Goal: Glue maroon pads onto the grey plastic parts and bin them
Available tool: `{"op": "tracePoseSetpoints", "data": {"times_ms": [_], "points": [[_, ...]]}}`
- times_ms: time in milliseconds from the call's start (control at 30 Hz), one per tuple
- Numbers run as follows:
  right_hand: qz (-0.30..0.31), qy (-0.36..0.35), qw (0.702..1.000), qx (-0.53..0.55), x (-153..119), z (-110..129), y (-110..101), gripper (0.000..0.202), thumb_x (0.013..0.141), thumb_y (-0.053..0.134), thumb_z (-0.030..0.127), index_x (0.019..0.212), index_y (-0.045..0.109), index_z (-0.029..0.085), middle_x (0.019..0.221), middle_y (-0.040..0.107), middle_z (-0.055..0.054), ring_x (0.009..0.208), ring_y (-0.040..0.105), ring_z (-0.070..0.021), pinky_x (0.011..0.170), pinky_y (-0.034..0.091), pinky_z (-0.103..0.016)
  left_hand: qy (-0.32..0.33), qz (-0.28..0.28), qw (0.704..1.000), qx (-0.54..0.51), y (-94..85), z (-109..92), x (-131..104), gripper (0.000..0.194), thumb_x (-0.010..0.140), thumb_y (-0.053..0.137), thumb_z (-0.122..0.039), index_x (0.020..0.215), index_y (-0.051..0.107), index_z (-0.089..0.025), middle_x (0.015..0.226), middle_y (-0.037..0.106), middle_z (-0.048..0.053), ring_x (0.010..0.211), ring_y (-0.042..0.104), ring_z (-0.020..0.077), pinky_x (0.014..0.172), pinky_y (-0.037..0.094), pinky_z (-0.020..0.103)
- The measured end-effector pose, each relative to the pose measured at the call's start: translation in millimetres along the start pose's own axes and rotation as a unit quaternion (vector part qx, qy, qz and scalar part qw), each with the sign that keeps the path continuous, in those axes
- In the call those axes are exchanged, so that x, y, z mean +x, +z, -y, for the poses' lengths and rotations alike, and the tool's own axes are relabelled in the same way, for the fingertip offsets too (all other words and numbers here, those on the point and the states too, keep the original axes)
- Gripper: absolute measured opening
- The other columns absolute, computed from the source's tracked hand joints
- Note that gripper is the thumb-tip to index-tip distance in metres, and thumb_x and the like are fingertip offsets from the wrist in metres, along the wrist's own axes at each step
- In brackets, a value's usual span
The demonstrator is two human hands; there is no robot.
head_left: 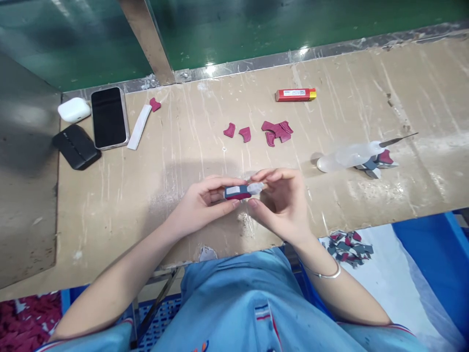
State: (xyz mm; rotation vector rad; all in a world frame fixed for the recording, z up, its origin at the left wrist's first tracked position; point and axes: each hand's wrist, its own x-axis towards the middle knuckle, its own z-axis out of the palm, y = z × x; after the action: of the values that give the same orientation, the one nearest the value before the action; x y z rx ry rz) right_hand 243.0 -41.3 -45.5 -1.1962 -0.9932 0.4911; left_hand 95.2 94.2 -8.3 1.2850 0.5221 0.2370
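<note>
Over the front part of the bench I hold a small dark grey and maroon moulded piece (238, 191) with a white patch and a pale, whitish right end. My left hand (207, 198) pinches its left part between thumb and fingers. My right hand (282, 200) is curled around the pale end, its thumb and index fingertip at either side. Beyond my hands lie two loose maroon pieces, one left (229, 130) and one right (245, 134), and a small maroon pile (277, 132). A translucent squeeze bottle (346, 157) with a thin dark needle tip lies to the right, against some grey and maroon pieces (373, 165).
At the left are a white earbud case (74, 110), a black box (76, 146), a phone (109, 118), a white strip (139, 127) and a maroon scrap (155, 104). A red-yellow box (295, 95) lies at the back. Below right, a blue bin (427, 254) holds grey and maroon pieces (350, 248).
</note>
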Motion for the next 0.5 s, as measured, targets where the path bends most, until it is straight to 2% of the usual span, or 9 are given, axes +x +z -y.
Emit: {"op": "tracePoseSetpoints", "data": {"times_ms": [100, 167, 367, 500], "points": [[0.021, 0.058, 0.998, 0.019, -0.8, -0.1, -0.8, 0.040, 0.093, 0.078, 0.015, 0.118, 0.051, 0.030, 0.106, 0.074, 0.000, 0.099, 0.078, -0.0142, 0.085, 0.065, -0.029, -0.017, -0.025, 0.999, 0.011, 2.3, -1.3, -0.6, 0.032, 0.079, 0.092, -0.027, 0.106, 0.078, -0.017, 0.118, 0.080, 0.009, 0.110, 0.079, 0.0237, 0.103, 0.064, 0.040], [0.024, 0.071, 0.997, 0.019, -0.7, 1.4, -1.9, 0.040, 0.093, 0.080, 0.017, 0.116, 0.049, 0.030, 0.102, 0.076, 0.001, 0.094, 0.079, -0.0140, 0.084, 0.066, -0.029, -0.040, -0.044, 0.998, 0.006, 3.9, -1.5, -0.2, 0.037, 0.074, 0.095, -0.028, 0.103, 0.075, -0.017, 0.108, 0.081, 0.007, 0.101, 0.079, 0.0221, 0.098, 0.065, 0.039], [0.002, 0.048, 0.999, 0.023, -0.2, 4.7, -0.8, 0.036, 0.094, 0.082, 0.020, 0.105, 0.049, 0.029, 0.097, 0.077, 0.002, 0.085, 0.079, -0.0130, 0.077, 0.066, -0.026, -0.047, -0.066, 0.997, 0.011, 11.1, -8.7, -2.0, 0.039, 0.070, 0.099, -0.040, 0.092, 0.076, -0.017, 0.097, 0.083, 0.006, 0.095, 0.078, 0.0231, 0.094, 0.063, 0.038], [0.010, 0.021, 1.000, 0.011, -0.8, 2.6, -2.2, 0.029, 0.095, 0.083, 0.024, 0.106, 0.057, 0.028, 0.094, 0.075, 0.002, 0.083, 0.078, -0.0139, 0.075, 0.066, -0.026, -0.057, -0.063, 0.996, -0.019, 13.1, -14.0, -5.7, 0.036, 0.071, 0.099, -0.040, 0.086, 0.075, -0.017, 0.087, 0.082, 0.004, 0.078, 0.074, 0.0187, 0.081, 0.062, 0.034]]}}
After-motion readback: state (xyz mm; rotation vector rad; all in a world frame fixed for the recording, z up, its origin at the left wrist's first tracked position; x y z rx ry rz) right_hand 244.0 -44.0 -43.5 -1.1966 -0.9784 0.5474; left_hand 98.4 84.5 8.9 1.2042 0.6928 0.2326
